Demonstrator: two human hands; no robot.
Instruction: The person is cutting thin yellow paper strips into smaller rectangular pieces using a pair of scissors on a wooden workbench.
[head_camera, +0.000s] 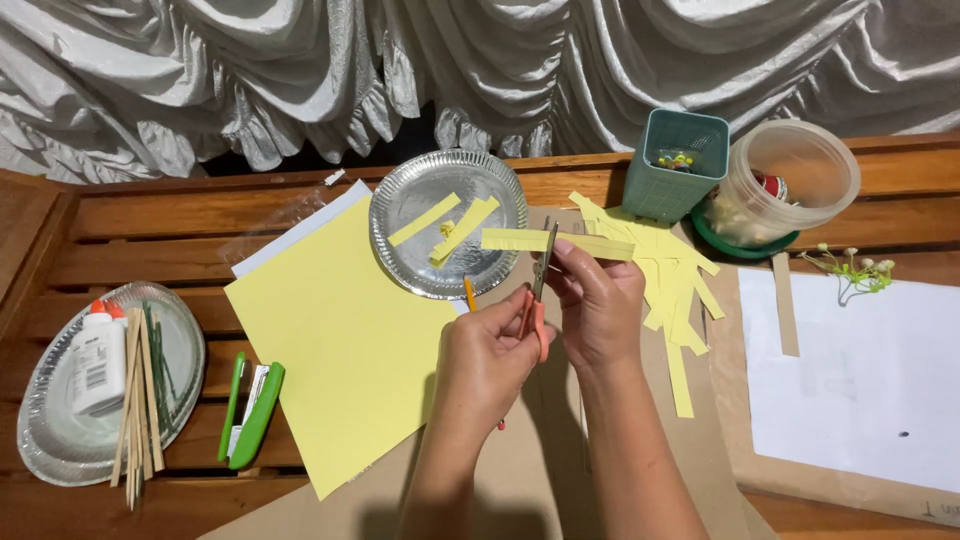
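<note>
Left hand (487, 352) is closed around the scissors (538, 290), blades raised to the paper strip (556, 242). Right hand (597, 305) pinches that strip level just above its fingers, steadying it for the cut. A pile of strips (672, 285) lies just right of it on the counter (150, 215); a foil plate (448, 222) sits beyond the left hand.

- Both forearms enter from the six o'clock edge and converge toward the middle, bare to the wrist.
- The left hand (487, 355) sits at seven o'clock of the other, back toward the camera, fingers curled closed in a working grip, knuckles pointing toward one o'clock.
- The right hand (597, 300) is raised slightly higher, its wrist bent, thumb and fingers (562, 255) pinched together at its eleven o'clock tip.
- The two hands nearly touch.
</note>
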